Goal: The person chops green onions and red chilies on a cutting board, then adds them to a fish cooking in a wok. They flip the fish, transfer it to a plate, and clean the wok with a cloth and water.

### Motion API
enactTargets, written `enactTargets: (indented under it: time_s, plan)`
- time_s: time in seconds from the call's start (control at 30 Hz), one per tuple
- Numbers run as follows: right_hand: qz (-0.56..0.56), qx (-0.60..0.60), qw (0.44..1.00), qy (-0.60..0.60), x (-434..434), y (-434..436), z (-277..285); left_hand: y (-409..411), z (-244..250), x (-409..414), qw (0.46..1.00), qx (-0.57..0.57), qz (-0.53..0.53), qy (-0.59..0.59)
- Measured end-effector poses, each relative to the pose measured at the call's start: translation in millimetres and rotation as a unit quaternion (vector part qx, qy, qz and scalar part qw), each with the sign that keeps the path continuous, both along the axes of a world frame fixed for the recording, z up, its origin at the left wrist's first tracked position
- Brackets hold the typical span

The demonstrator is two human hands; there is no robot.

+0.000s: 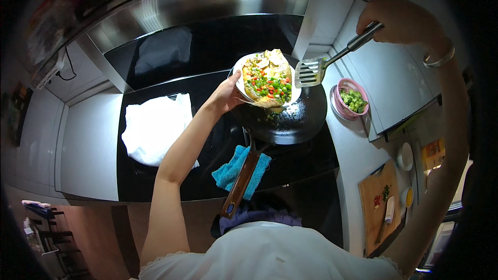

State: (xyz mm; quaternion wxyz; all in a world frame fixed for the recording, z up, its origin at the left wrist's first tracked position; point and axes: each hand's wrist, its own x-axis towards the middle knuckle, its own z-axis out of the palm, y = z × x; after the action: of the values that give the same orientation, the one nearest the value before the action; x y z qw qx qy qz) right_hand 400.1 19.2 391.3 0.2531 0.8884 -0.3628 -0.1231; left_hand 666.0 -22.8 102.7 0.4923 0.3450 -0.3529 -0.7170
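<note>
My left hand grips the left rim of a white plate over a black wok. On the plate lies a pale yellow cooked food, perhaps fish or egg, topped with chopped green and red peppers. Raised at the upper right, my right hand is shut around the handle of a slotted metal spatula. The spatula's blade is beside the plate's right rim; I cannot tell whether they touch. A few food bits stick to the wok's inner wall. Its brown handle points towards me.
A teal cloth lies under the wok handle on the black cooktop. White cloth covers the left burner. At right stand a pink basket of green vegetables and a wooden cutting board bearing a cleaver.
</note>
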Motion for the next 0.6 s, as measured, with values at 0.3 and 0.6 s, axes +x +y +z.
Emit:
enactTargets:
  time_s: [0.3,0.6]
  plan:
    - [-0.154,0.101,0.959,-0.214,-70,-4,-17,4,-6,13,0.993,-0.032,0.110,0.001]
    - [-0.157,0.359,0.914,-0.106,-55,-56,-115,24,-2,54,0.981,-0.048,0.187,0.024]
